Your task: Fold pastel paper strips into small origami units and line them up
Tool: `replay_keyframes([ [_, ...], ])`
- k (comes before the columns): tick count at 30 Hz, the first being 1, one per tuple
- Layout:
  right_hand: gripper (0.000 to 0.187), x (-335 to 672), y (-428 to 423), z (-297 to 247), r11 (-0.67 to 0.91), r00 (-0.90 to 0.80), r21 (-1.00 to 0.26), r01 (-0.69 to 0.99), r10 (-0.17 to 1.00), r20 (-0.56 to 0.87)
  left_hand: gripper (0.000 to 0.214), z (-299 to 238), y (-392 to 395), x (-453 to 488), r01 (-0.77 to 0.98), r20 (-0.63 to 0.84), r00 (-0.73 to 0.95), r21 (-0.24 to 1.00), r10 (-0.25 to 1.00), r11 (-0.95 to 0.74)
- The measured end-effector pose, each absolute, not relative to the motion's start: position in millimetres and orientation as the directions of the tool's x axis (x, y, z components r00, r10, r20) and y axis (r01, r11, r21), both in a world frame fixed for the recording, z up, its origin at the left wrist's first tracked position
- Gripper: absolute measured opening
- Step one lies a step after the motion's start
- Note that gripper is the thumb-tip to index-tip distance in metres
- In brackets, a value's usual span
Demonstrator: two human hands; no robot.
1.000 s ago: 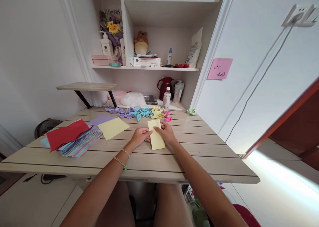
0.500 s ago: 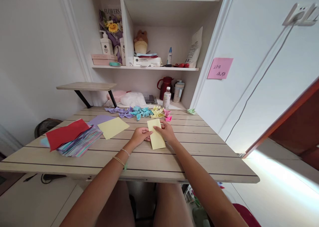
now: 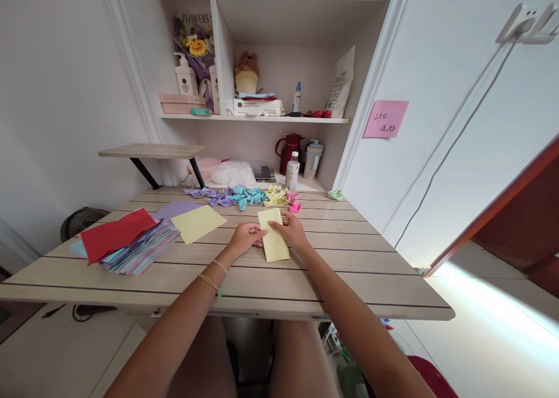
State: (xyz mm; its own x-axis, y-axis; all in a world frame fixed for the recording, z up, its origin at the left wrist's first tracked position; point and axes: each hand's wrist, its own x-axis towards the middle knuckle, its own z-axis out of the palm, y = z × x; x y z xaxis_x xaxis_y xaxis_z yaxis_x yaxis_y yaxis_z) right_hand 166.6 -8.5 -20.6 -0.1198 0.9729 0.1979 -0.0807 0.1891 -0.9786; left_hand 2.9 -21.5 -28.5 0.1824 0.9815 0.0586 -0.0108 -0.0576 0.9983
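1. At the left of the table, a red paper lies tilted on top of a stack of coloured paper, whose edges fan out to the right.
2. Just beyond and right of the stack, a purple sheet lies flat, partly covered by a yellow sheet.
3. Along the far side, a row begins with purple folded papers.
4. The left hand is nearly closed, fingers curled and thumb over the left edge of a yellow paper rectangle, pinching it there.
5. Beyond this hand, blue folded papers continue the row.
6. The yellow paper rectangle is near the middle of the table, its long sides running from near to far.
7. Beyond it sit yellow folded papers.
8. The right hand is partly closed, thumb flat on the rectangle and fingers at its far right edge, gripping it.
9. Beyond that hand are pink folded papers and, farther, an upright bottle.
10. At the far right, a green folded paper stands apart.
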Motion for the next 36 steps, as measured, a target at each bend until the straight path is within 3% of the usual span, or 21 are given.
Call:
replay_keyframes([
  [36, 0.049, 167.1, -9.6, -19.4, 0.192, -0.082, -0.981, -0.022, 0.978, 0.193, 0.034, -30.4, -19.3, 2.1, -0.007, 0.080, 0.187, 0.997, 0.979, -0.080],
])
